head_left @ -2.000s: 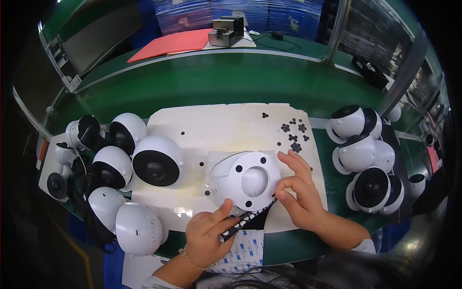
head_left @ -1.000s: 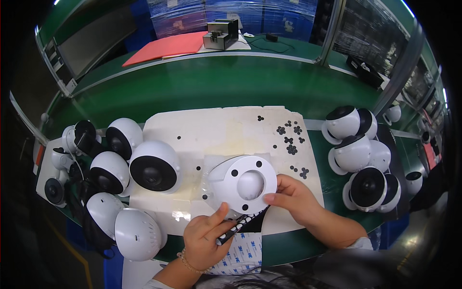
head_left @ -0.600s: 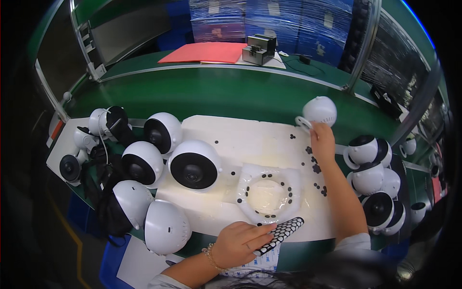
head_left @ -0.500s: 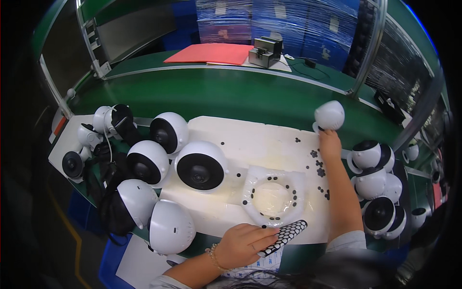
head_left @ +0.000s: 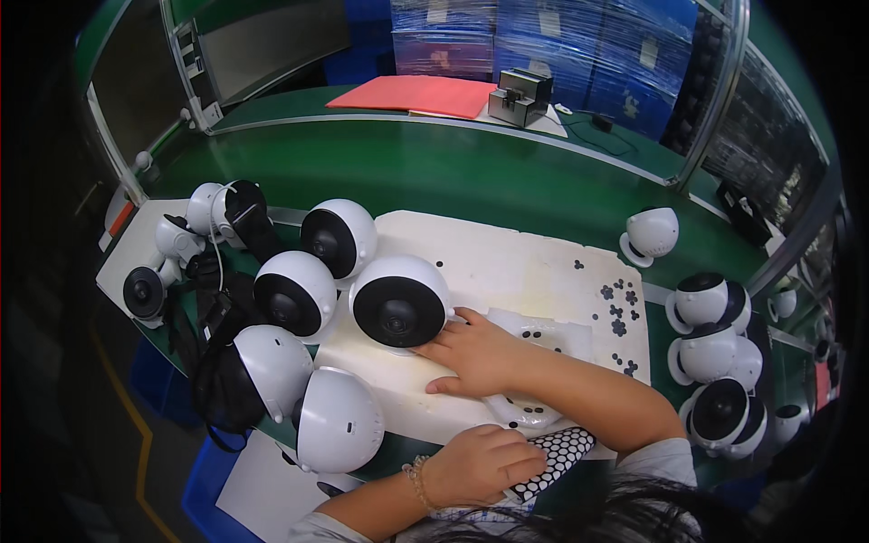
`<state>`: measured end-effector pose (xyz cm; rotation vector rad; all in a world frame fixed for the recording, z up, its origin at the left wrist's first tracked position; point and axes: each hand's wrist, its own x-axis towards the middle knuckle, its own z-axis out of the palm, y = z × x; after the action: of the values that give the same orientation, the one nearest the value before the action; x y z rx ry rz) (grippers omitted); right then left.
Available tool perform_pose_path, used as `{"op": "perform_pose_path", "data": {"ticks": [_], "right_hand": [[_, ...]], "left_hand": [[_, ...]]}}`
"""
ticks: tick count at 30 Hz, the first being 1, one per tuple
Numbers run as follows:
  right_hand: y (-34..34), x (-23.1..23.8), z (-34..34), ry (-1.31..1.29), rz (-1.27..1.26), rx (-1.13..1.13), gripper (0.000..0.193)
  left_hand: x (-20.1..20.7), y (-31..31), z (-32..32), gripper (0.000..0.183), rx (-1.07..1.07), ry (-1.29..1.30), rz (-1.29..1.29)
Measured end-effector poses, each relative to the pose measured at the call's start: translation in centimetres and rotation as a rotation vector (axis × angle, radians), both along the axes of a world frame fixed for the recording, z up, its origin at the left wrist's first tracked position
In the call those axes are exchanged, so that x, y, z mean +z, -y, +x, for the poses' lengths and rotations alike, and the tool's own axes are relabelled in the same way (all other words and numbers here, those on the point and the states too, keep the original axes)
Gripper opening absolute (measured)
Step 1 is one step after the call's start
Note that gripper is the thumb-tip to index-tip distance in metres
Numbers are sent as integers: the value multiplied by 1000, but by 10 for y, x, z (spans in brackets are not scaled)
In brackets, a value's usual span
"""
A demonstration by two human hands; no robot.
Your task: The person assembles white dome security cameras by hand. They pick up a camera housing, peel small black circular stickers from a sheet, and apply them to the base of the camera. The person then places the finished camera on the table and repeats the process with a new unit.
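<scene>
My right hand [head_left: 475, 353] reaches left across the board, fingers spread and thumb apart. Its fingertips meet the lower right side of a white ball-shaped camera [head_left: 400, 303] with a black front, standing upright. At the front edge, my left hand [head_left: 489, 466] is closed on a curled black sheet with white dots [head_left: 563, 457]. Under my right forearm lies a clear-wrapped white ring-shaped pad [head_left: 575, 339] with small black dots, partly hidden. One white camera [head_left: 652, 233] stands alone at the far right.
More white cameras [head_left: 294, 294] crowd the left beside black straps and cables. Others [head_left: 720, 407] are grouped at the right. Small black discs [head_left: 618, 312] lie on the pale board [head_left: 507, 249]. Behind are a red sheet [head_left: 412, 95] and a metal box [head_left: 520, 98].
My right hand has let go of the white camera at the far right and swung left to the ball-shaped camera. My left hand keeps the dotted sheet.
</scene>
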<state>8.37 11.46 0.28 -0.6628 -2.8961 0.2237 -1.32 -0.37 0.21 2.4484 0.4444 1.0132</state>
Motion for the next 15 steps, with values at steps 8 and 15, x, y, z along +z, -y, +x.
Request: {"op": "perform_pose_path", "data": {"ticks": [8,15], "right_hand": [[-15,8,1,-451,152,165,29],[34,53,70,-982,-537,-409,22]], "left_hand": [[6,-4,1,52,-44,-97,-65],[4,-4,-4,43,0,-52,-100]]}}
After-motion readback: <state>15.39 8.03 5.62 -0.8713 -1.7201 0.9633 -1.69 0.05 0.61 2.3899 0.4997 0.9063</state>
